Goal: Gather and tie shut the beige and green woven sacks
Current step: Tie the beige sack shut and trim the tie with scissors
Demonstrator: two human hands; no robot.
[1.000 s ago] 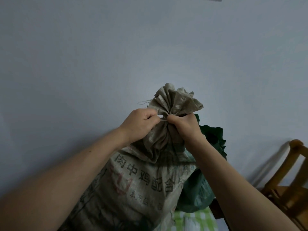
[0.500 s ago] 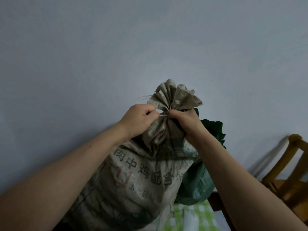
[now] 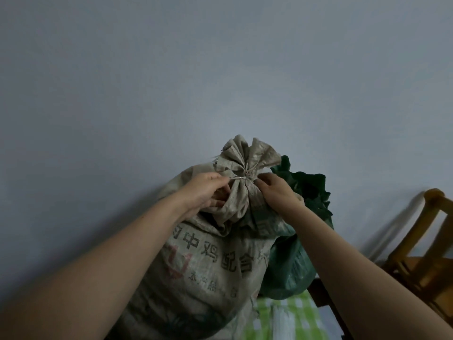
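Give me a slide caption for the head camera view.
Both hands cinch a tie around the beige sack's neck.

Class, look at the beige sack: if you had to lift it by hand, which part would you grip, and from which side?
Probably the cinched neck of the beige sack, just below the tie. Come from above and wrap the fingers around it: the cloth is bunched narrow there, and the flared top above should stop a slip.
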